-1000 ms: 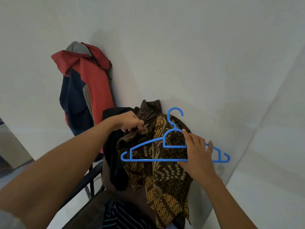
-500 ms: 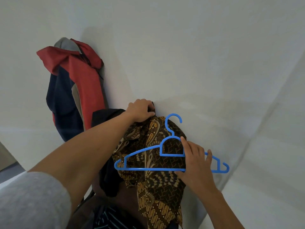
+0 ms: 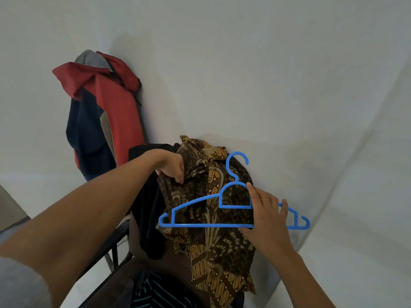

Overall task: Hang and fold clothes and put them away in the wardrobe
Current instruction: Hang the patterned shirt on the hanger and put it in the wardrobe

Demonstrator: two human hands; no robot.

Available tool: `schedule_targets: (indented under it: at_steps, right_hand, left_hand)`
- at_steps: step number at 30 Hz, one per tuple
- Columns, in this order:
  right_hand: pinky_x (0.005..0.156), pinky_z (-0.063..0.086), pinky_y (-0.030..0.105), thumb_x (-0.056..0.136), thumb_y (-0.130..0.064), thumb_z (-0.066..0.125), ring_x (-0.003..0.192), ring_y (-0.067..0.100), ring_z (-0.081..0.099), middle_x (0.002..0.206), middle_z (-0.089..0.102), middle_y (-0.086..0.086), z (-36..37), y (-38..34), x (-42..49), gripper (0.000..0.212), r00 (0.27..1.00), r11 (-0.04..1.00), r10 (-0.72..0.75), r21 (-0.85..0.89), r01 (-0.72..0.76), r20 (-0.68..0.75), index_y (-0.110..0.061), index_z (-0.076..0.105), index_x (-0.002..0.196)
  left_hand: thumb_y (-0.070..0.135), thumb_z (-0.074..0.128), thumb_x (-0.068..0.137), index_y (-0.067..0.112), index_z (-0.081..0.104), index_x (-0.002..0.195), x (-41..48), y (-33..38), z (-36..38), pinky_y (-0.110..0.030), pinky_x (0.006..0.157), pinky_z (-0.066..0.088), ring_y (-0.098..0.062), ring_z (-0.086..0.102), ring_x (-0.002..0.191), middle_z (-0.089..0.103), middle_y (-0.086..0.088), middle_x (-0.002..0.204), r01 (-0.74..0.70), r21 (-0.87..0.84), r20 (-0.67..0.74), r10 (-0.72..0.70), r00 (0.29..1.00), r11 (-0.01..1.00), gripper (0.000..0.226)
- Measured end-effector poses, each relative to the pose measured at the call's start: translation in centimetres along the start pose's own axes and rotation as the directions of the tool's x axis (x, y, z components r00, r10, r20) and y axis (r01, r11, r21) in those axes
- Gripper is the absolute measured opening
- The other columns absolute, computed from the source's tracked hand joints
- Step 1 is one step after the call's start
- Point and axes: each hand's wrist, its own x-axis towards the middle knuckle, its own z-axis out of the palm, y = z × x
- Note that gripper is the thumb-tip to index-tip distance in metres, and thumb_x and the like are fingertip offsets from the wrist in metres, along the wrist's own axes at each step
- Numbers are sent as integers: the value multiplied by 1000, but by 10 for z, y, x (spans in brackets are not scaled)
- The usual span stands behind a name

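My left hand (image 3: 172, 170) pinched the brown batik-print shirt (image 3: 213, 252) up near its collar. My right hand (image 3: 265, 211) clasped the blue plastic hanger (image 3: 200, 224) — ready, I judged, for threading.

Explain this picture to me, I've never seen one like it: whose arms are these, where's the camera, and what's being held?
No machine here: these are a person's bare arms, filmed by a wide-angle camera worn on their head, looking forward and down. The left hand grips a brown and gold patterned shirt near its collar. The right hand holds a blue plastic hanger in front of the shirt. The shirt drapes beside a black garment over what looks like a dark chair. A red and navy jacket hangs further back, on the left.
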Motion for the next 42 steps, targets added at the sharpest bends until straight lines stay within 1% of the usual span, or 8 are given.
schedule_targets:
  at_steps: [4, 7, 9, 16, 23, 29, 35, 42]
  right_hand:
    - [103, 34, 67, 52, -51, 92, 125, 28, 53, 136, 50, 1, 0, 0, 1, 127, 1000, 1000, -6, -10, 6, -14, -24, 20, 152]
    - [105, 31, 67, 54, -50, 91, 126, 28, 51, 137, 49, 2, 2, 1, 1, 126, 1000, 1000, -7, 1, 7, -12, -25, 17, 152]
    - [105, 32, 67, 54, -50, 91, 126, 28, 51, 137, 49, 2, 3, 2, 3, 126, 1000, 1000, -12, -3, 12, -18, -25, 16, 153]
    - [96, 41, 68, 41, -49, 95, 115, 28, 58, 129, 54, 1, 10, 9, 9, 130, 994, 999, -26, -35, 22, -106, -20, 30, 150]
    - [100, 39, 67, 42, -49, 94, 117, 26, 53, 130, 48, -1, 21, 16, 16, 130, 994, 999, -30, -43, 26, -101, -21, 29, 151]
    - [99, 41, 67, 45, -51, 93, 117, 25, 50, 130, 45, -2, 23, 17, 22, 130, 994, 998, -42, -43, 38, -98, -20, 28, 152]
    - [102, 38, 67, 51, -48, 91, 121, 25, 49, 133, 48, -1, 21, 17, 22, 125, 998, 999, -25, -28, 23, -65, -21, 24, 153]
    - [104, 36, 68, 52, -48, 91, 122, 27, 52, 134, 50, 0, 15, 7, 18, 126, 999, 1000, 5, 2, -5, -37, -22, 21, 153]
  left_hand:
    - [57, 66, 82, 18, 62, 77, 3, 4, -3, -37, 74, 52, -24, 61, 78, 63, -3, 79, 67, 17, -209, -62, 976, 998, 40]
    - [65, 56, 84, 21, 55, 79, 11, 15, -1, -50, 90, 42, -26, 58, 87, 61, 1, 87, 106, 35, -612, -62, 788, 994, 44]
    - [58, 57, 87, 21, 58, 93, 21, 20, -1, -51, 93, 44, -26, 59, 97, 62, 0, 100, 43, -76, -706, -84, 703, 996, 37]
    - [41, 52, 100, 11, 43, 144, 70, 14, -23, -43, 110, 37, -34, 45, 132, 52, -14, 142, -72, -333, -613, -157, 774, 940, 54]
    - [47, 51, 98, 3, 57, 123, 103, 9, -39, -39, 82, 46, -34, 58, 108, 61, -14, 124, 159, -217, -485, -247, 839, 963, 50]
    - [57, 64, 87, 13, 55, 99, 113, 12, -32, -43, 91, 49, -29, 60, 96, 62, -7, 101, 210, -282, -581, -341, 739, 936, 46]
    - [19, 72, 81, 9, 52, 76, 106, 9, -34, -33, 59, 44, -26, 56, 71, 60, -9, 84, 120, -390, -668, -371, 645, 913, 23]
    - [4, 56, 89, 13, 66, 113, 86, 5, -43, -37, 79, 52, -29, 61, 97, 63, -8, 114, 22, -270, -652, -200, 732, 963, 28]
